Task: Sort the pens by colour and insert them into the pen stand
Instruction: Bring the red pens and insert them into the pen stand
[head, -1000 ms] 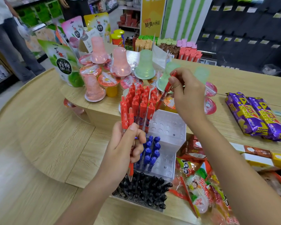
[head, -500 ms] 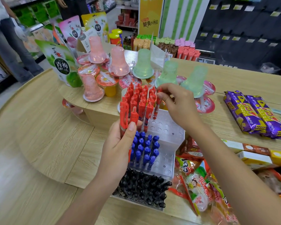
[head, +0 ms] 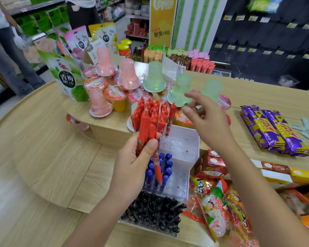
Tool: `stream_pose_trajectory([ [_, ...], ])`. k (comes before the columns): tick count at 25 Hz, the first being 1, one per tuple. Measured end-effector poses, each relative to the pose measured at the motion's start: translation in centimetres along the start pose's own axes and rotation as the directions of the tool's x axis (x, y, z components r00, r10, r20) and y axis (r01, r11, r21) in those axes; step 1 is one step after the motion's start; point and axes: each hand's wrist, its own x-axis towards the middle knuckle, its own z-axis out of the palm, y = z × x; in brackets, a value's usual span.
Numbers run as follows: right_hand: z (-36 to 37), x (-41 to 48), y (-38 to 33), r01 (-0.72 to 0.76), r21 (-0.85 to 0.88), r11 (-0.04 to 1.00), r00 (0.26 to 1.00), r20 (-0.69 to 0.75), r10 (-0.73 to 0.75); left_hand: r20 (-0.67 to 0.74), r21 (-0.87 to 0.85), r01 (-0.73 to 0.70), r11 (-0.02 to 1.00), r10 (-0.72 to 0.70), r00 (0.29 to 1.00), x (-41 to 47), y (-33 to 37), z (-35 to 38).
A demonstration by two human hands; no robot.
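Note:
A stepped clear pen stand (head: 181, 145) sits on the wooden counter in front of me. Its top tier holds several red pens (head: 155, 111), with one red pen (head: 170, 120) standing at the right of the group. Blue pens (head: 165, 168) fill the left of the middle tier, and black pens (head: 155, 213) pack the bottom tier. My left hand (head: 132, 166) grips a bunch of red pens (head: 145, 132) in front of the stand, one of them hanging lower than the rest. My right hand (head: 203, 118) hovers just right of the red pens, fingers spread and holding nothing.
Pink and green jelly cups (head: 153, 79) crowd the raised shelf behind the stand. Purple snack packs (head: 273, 129) lie to the right, with boxes and candy bags (head: 219, 204) close beside the stand. A person (head: 5, 50) stands at the far left.
My right hand brought one red pen down into the top tier, let go of it and drew back a little to the right. My left hand has stayed by the stand with its bunch.

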Motion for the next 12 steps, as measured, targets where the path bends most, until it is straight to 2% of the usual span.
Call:
stream_pose_trajectory([
  [1, -0.5, -1.2, -0.7, 0.018, 0.059, 0.998, 1.0, 0.003, -0.019, 0.017, 0.019, -0.02, 1.0, 0.02, 1.0, 0.1, 0.0, 0.1],
  [4, -0.8, -3.6, -2.8, 0.001, 0.278, 0.961, 0.969, 0.236, -0.07, 0.086, 0.033, -0.054, 0.998, 0.051, 0.995, 0.5, 0.0, 1.1],
  [5, -0.8, -3.9, -3.2, -0.016, 0.329, 0.944, 0.96, 0.27, -0.078, 0.114, 0.029, -0.058, 0.998, 0.055, 0.992, 0.5, 0.2, 1.6],
  [9, -1.5, -3.9, -3.3, -0.034, 0.413, 0.91, 0.968, 0.239, -0.072, 0.172, 0.029, -0.097, 0.995, 0.09, 0.981, 0.1, 0.4, 3.0],
  [12, -2.8, -3.4, -3.1, -0.056, 0.427, 0.903, 0.988, 0.157, -0.013, 0.054, -0.015, -0.085, 0.996, 0.085, 0.995, 0.6, 0.4, 3.1],
])
